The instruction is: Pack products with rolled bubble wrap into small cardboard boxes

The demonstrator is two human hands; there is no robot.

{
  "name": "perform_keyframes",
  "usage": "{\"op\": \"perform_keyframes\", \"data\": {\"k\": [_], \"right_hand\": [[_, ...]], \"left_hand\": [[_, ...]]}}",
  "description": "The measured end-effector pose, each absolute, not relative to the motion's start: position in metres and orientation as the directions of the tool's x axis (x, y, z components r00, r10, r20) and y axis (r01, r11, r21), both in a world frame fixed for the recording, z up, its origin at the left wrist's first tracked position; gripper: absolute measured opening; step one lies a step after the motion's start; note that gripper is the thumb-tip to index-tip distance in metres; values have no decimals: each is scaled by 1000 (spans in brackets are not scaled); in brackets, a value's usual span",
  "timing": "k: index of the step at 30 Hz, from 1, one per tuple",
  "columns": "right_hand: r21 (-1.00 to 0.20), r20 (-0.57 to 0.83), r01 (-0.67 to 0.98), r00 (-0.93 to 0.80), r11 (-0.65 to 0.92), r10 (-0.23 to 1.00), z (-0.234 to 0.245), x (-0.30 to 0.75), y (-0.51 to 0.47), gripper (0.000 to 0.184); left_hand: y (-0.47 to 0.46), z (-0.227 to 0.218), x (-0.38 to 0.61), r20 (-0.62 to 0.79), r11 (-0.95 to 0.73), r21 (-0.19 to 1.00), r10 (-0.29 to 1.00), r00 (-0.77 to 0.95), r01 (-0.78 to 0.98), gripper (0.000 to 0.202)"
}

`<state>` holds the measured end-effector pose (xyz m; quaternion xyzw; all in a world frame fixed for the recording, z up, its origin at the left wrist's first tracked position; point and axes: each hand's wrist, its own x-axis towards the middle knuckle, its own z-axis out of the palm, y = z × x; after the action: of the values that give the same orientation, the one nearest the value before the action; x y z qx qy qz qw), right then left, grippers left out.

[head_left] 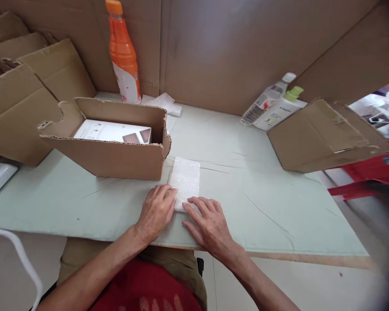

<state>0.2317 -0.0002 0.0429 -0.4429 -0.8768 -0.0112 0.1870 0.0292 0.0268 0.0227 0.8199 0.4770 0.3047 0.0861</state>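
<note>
A flat rectangle of bubble wrap (187,179) lies on the pale green tabletop in front of me. Whether something is inside it I cannot tell. My left hand (157,212) is at its left edge, fingers bent and gripping the side of it. At the lower right corner, my right hand (210,222) touches the wrap with its fingertips, its fingers spread and the thumb apart. Just beyond my left hand stands an open cardboard box (126,157) with a white printed box (106,131) in it.
An orange bottle (125,56) stands at the back, near crumpled clear wrapping (164,103). A clear bottle (266,100) and a white bottle with green cap (278,111) lean right. Cardboard boxes flank both sides, one on the right (317,134). Cardboard panels (214,52) wall the back.
</note>
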Motion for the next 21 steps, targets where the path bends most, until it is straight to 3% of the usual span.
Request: {"op": "perform_keyframes", "data": {"k": [3,8,10,14,16,19,21], "right_hand": [[-197,285,779,-536,596,795,39,230,5,24],[-530,110,695,-512,486,852,45,233,1,25],[-511,115,711,-500,483,859,49,232,-5,26],[-194,265,847,-441,495,858,51,220,-13,32],[-111,267,849,-475,516,839,48,216,-11,32],[-189,312,831,-454,523,835,39,217,0,24],[-363,367,807,-336,466,867,32,219,8,21]], "left_hand": [[19,26,25,476,-595,461,792,383,658,25],[1,34,9,356,-540,614,841,408,577,40],[3,34,10,331,-514,613,857,396,600,39],[24,25,21,327,-446,549,893,310,706,27],[30,22,26,323,-414,570,907,270,710,25],[25,22,26,229,-256,789,966,119,559,35],[14,25,24,17,-17,959,1000,1,283,49]]}}
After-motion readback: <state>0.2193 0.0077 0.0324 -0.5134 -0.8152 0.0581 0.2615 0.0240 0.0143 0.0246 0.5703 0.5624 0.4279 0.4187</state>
